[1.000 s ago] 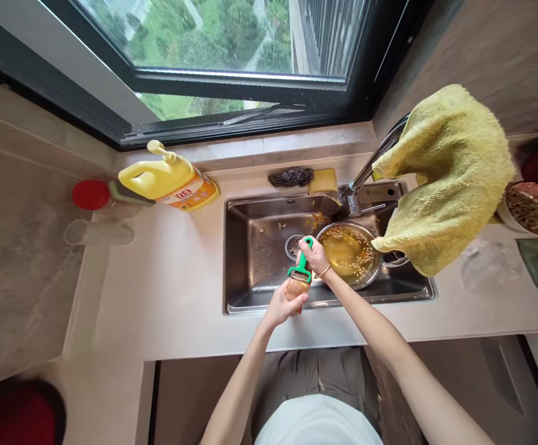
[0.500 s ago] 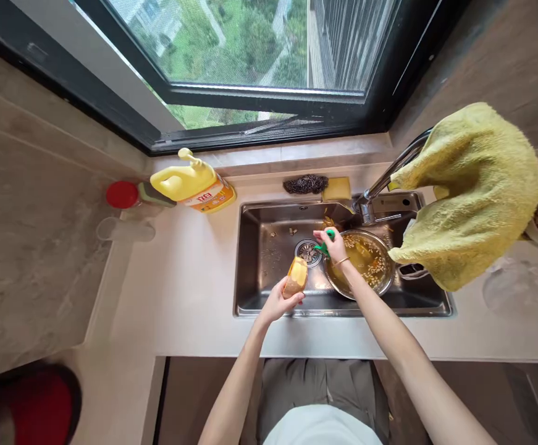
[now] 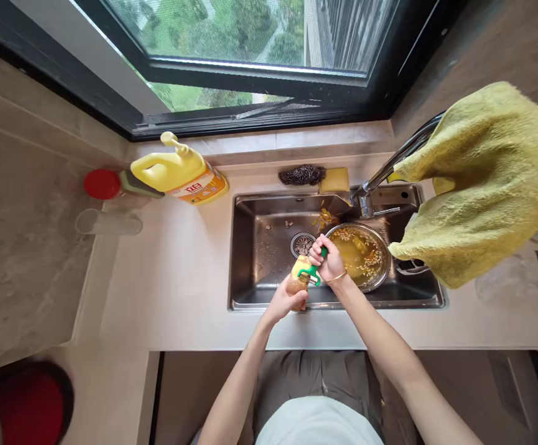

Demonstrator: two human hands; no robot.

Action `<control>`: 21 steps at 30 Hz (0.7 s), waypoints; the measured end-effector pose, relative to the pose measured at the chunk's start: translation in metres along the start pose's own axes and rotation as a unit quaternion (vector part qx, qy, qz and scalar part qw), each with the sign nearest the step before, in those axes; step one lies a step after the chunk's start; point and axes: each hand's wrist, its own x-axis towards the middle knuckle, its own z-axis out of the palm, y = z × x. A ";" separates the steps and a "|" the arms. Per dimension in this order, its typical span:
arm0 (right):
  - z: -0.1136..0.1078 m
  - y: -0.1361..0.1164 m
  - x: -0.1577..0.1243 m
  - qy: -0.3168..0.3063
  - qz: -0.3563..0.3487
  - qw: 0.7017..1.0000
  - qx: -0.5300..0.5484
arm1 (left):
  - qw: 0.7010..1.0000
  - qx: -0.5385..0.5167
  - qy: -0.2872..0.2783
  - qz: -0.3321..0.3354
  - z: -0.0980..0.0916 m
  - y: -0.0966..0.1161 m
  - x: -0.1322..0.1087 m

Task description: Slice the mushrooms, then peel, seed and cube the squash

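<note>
Holding a tuber (image 3: 295, 286) and a green peeler (image 3: 309, 270) above the near side of the steel sink (image 3: 264, 259).

Clasping the tuber low down in the left hand (image 3: 285, 301), brown-skinned below and bare, smooth yellow above; gripping the peeler's handle in the right hand (image 3: 327, 259), with its forked head across the tuber, touch too small to tell. Set just beside, in the sink: a round, shiny bowl (image 3: 388, 256) of cloudy yellow liquid (image 3: 352, 254), flecked with pale bits. Lined up behind on the worktop (image 3: 171, 278): a tangled, wiry scourer (image 3: 302, 175) and a flat sponge (image 3: 334, 180). Draped over the curved tap (image 3: 412, 145): a fuzzy, folded cloth (image 3: 495, 185).
</note>
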 end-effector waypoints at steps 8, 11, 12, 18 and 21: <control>0.002 0.011 0.008 0.109 -0.061 0.991 -0.039 | 0.999 0.026 0.021 -0.004 0.004 -0.001 -0.003; -0.019 -0.002 0.034 0.161 -0.128 0.976 -0.068 | 1.000 0.028 0.003 -0.012 0.002 0.002 -0.016; -0.028 -0.007 0.043 0.183 -0.155 0.967 -0.082 | 1.000 0.022 -0.008 -0.012 0.002 0.004 -0.020; -0.051 -0.023 0.058 0.172 -0.216 0.934 -0.225 | 1.000 0.006 0.002 0.000 0.002 0.014 -0.014; -0.031 -0.027 0.039 0.114 -0.212 0.956 -0.170 | 1.000 0.022 0.007 -0.017 -0.004 0.018 -0.005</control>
